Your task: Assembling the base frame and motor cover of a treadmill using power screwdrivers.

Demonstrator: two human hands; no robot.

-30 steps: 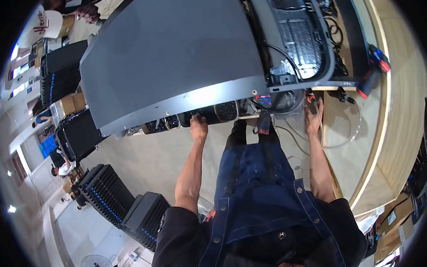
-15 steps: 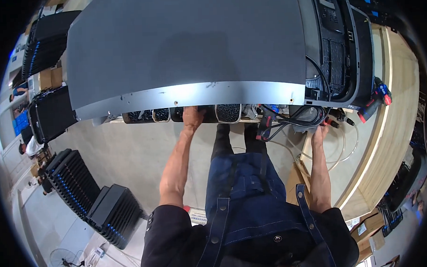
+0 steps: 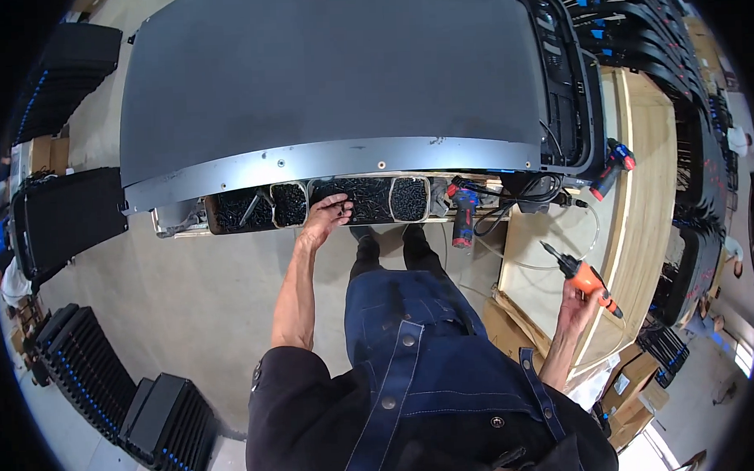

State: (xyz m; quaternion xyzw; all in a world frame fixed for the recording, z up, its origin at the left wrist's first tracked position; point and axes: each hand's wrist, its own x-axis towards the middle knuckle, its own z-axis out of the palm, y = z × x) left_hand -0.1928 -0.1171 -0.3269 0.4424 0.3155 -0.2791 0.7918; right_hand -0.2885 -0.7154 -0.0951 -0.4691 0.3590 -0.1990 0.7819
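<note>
My left hand [image 3: 325, 221] is over the wide bin of dark screws [image 3: 370, 204], under the near edge of a large grey panel [image 3: 322, 80]. Its fingers are curled together; dark bits show at the tips, too small to make out. Smaller screw bins [image 3: 410, 199] stand on either side of the wide one. My right hand [image 3: 576, 310] grips an orange air screwdriver [image 3: 589, 279] by its body, out to the right over the wooden ledge. The screwdriver's bit points up and left, away from the panel, touching nothing.
A cordless driver [image 3: 464, 220] hangs at the bench's near edge beside coiled black cable [image 3: 517, 206]. Another red and black driver [image 3: 614, 171] lies near the wooden rail [image 3: 650, 168]. A pale air hose [image 3: 594, 228] loops there. Stacked black panels [image 3: 95, 378] stand at left, cardboard boxes [image 3: 635, 384] at right.
My right hand has come back and outward from beside the cable, bringing the orange air screwdriver into plain sight. My left hand has come up from the bin, its fingers now visible. The view has shifted.
</note>
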